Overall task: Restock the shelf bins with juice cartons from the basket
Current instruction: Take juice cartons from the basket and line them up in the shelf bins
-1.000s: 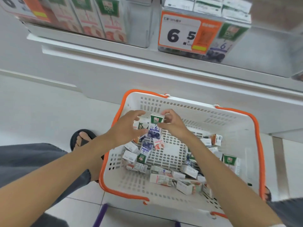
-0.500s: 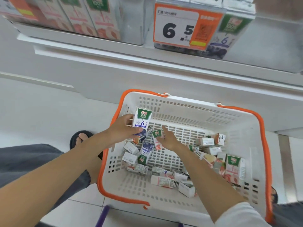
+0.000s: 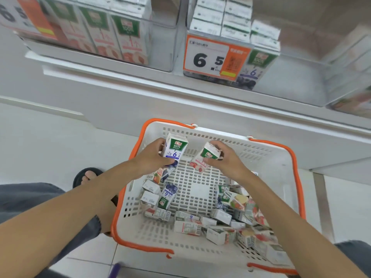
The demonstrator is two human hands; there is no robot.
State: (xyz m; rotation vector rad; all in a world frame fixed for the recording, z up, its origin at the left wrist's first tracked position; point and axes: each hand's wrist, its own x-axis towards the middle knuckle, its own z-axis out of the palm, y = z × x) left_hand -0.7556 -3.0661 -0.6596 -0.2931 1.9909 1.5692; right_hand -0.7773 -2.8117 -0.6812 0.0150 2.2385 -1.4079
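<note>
Here, above the basket [image 3: 267,157], left hand [image 3: 149,158] tight around a blue-labelled carton [image 3: 175,149], right hand [image 3: 227,161] around a pink-labelled carton [image 3: 205,157].

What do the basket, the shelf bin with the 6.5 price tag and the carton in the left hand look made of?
Basket: matte white moulded plastic, going by its slotted walls. Shelf bin: clear glossy plastic, probably acrylic; stocked cartons show through. Carton in the left hand: seemingly printed coated paperboard, with folded top edges.
</note>
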